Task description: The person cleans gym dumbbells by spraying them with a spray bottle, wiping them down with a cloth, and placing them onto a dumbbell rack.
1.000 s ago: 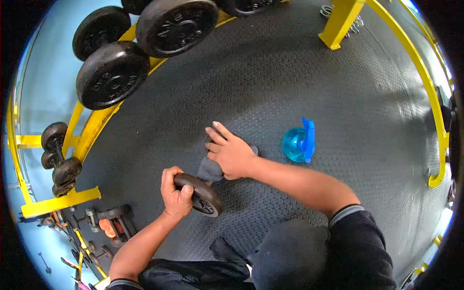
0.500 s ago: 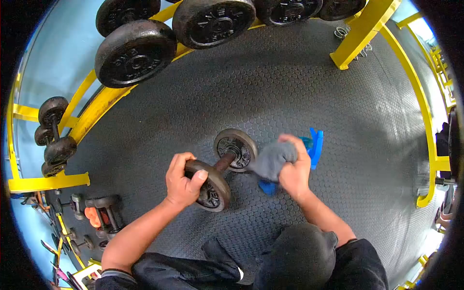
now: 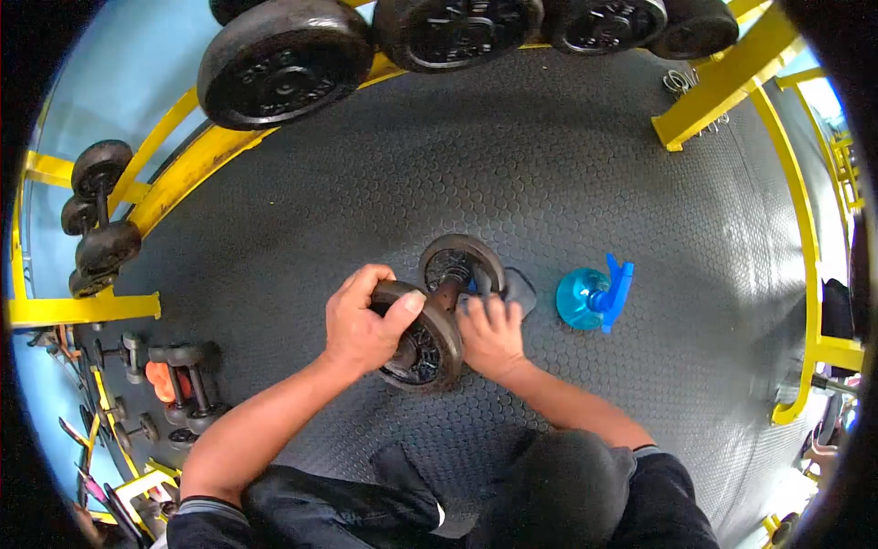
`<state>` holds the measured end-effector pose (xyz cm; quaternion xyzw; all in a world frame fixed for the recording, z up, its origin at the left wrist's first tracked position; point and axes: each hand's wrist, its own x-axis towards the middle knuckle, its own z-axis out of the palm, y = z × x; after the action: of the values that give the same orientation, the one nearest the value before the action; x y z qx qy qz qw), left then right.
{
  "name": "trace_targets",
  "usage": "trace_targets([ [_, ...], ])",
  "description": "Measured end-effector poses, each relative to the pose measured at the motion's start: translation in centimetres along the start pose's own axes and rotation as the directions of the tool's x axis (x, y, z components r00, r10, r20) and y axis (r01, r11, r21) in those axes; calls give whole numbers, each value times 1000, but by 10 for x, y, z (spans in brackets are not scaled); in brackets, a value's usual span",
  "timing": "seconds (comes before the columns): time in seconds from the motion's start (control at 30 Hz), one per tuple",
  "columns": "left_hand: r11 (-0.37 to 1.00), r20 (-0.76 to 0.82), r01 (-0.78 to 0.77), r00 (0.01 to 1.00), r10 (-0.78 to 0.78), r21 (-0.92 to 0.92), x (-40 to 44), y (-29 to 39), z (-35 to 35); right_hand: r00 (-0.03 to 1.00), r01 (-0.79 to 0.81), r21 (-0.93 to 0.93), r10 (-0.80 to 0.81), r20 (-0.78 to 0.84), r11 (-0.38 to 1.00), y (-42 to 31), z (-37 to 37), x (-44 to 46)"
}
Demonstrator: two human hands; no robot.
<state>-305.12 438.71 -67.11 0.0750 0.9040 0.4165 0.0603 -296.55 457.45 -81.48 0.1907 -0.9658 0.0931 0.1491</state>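
Observation:
A dumbbell (image 3: 446,295) with two round dark plates and a rusty brown handle rests tilted on the black floor. My left hand (image 3: 361,325) clasps the rim of its near plate, thumb over the top edge. On the handle side of the far plate, my right hand (image 3: 494,339) presses a grey cloth (image 3: 519,291) against the dumbbell. Part of the cloth spreads out beyond the fingers, and the fingertips partly hide where it touches the metal. To the right of that hand is a spray bottle (image 3: 578,297) with teal liquid and a blue trigger head.
A yellow rack (image 3: 219,151) carrying large dumbbells (image 3: 285,78) curves across the top and left. Smaller dumbbells (image 3: 190,384) and an orange object (image 3: 163,382) lie at lower left. A yellow post (image 3: 722,87) stands at upper right, with metal rings (image 3: 679,82) behind it.
My right hand has moved left with the cloth, from above the floor onto the dumbbell. The spray bottle is now uncovered. My left hand keeps its hold on the near plate.

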Motion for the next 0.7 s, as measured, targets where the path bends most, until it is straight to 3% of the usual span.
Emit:
trace_targets([
  [0.03, 1000, -13, -16, 1000, 16, -3, 3, 3, 2, 995, 10, -110, 1, 95, 994, -9, 2, 4],
  [0.07, 1000, -5, -30, 1000, 30, 1, 6, 5, 4, 996, -5, -116, 15, 87, 993, -14, 2, 8],
  [0.13, 996, -68, -85, 994, 88, 37, 8, 9, 7, 956, 216, -267, -147, 255, 939, -19, 1, 13],
  [0.17, 995, -65, -93, 993, 95, 30, 7, 12, 9, 905, 310, -205, -222, 363, 928, -21, 5, 15],
  [0.2, 992, -64, -114, 991, 117, 50, 5, 13, 9, 876, 401, -168, -322, 359, 901, -25, 32, 8],
  [0.27, 988, -64, -140, 988, 144, 67, 0, 15, 9, 952, 272, 130, -247, -180, 954, -27, 56, 14],
  [0.3, 986, -37, -149, 988, 152, 68, -2, 15, 8, 952, 270, 125, -245, -183, 955, -21, 54, 15],
  [0.37, 988, -2, -139, 990, 139, 68, -5, 12, 5, 888, 318, 411, -421, 187, 854, -12, 35, 19],
  [0.4, 987, -10, -143, 990, 144, 75, -4, 8, 4, 888, 326, 408, -425, 178, 853, -8, 3, 24],
  [0.47, 979, -55, -190, 980, 194, 72, -2, -2, 1, 780, 75, 449, -333, 530, 890, 11, -64, 25],
  [0.5, 981, -74, -181, 980, 186, 71, 0, -3, -1, 955, 24, 472, -160, 249, 881, 24, -69, 11],
  [0.53, 970, -54, -231, 970, 235, 72, 2, -4, -2, 998, -19, 515, 51, -48, 857, 33, -73, -1],
  [0.6, 960, -37, -275, 960, 277, 63, -1, -4, 1, 949, -177, 491, 281, -145, 853, 45, -100, 20],
  [0.7, 839, 99, -522, 853, 512, 152, -1, -1, 0, 1000, 21, 424, -28, 10, 905, 58, -89, 56],
])
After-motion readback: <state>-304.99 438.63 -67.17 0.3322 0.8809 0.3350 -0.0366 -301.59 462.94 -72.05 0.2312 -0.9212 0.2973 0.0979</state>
